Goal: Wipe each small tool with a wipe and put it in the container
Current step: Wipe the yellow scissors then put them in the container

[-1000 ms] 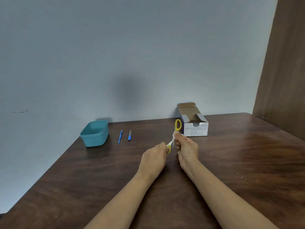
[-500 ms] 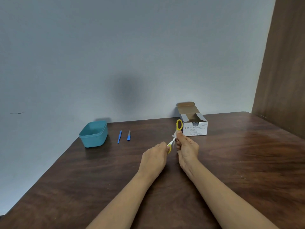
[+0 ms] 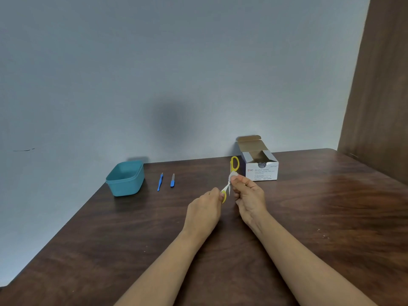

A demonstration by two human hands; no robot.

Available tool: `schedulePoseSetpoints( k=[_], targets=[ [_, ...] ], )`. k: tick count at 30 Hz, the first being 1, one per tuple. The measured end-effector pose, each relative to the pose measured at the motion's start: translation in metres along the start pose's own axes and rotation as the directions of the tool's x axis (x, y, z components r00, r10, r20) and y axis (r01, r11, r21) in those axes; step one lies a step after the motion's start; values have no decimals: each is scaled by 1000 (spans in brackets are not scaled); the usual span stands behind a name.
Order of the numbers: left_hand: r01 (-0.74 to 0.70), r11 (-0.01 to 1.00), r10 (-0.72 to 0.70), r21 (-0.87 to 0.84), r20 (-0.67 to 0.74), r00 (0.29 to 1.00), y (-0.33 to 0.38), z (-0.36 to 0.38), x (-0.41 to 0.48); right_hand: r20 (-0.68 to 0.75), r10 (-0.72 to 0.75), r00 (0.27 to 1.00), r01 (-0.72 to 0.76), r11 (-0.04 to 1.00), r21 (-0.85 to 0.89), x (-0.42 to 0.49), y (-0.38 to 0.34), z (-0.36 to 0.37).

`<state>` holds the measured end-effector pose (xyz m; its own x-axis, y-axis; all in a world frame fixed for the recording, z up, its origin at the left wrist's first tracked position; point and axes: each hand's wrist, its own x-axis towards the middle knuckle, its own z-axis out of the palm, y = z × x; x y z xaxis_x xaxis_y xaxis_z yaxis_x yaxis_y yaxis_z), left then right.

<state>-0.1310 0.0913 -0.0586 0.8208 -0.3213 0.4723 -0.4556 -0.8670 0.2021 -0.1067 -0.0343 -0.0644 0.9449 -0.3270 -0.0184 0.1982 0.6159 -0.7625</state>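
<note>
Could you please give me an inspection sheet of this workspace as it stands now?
Surface: dark brown wooden table, glossy.
Job's things: yellow-handled scissors, open, held above the table; small white wipe pinched on them near the pivot; teal plastic container at the far left, no tool seen inside; slim blue pointed tool and short blue nail file lying to its right, apart; open white cardboard box of alcohol swabs at the back.
Clutter: nothing seen.
Grippers: left hand grips one scissor handle; right hand pinches the wipe.
Cables: nothing seen.
Surroundings: grey-blue wall behind; brown wood panel at the right.
</note>
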Motion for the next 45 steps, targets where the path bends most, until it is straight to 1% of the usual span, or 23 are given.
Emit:
schedulePoseSetpoints(
  k=[5,8,11,15,19,21,31,38,42,45],
  targets=[
    [1,999,0,-34,18,1000,-2,-1,1,24,5,1000,-3,996,-85,1,-1,0],
    [2,999,-1,-36,34,999,-1,0,1,33,-46,998,50,985,-164,1,1,1],
    [-19,999,20,-35,49,999,0,0,2,2,-87,996,86,977,-195,-2,1,4],
    [-32,999,35,-38,62,997,1,0,2,-33,-87,996,81,985,-154,-2,1,4],
    [-43,998,46,-48,81,996,1,0,2,-125,6,992,-6,1000,0,-1,-5,5],
    [-54,998,58,-39,93,994,2,-1,1,-140,28,990,-22,999,43,0,-9,3],
    [8,997,-2,-81,64,998,-2,0,0,-22,74,997,-75,996,-55,-2,-12,1],
    [46,991,-43,-129,29,999,-6,-1,1,112,80,991,-49,964,-260,-2,-9,-1],
    [73,981,-78,-178,-20,997,-9,0,0,203,76,976,16,908,-418,-4,-8,-1],
    [88,984,-94,-155,-31,995,-8,-1,-1,222,93,971,19,890,-455,-4,-11,0]
  ],
)
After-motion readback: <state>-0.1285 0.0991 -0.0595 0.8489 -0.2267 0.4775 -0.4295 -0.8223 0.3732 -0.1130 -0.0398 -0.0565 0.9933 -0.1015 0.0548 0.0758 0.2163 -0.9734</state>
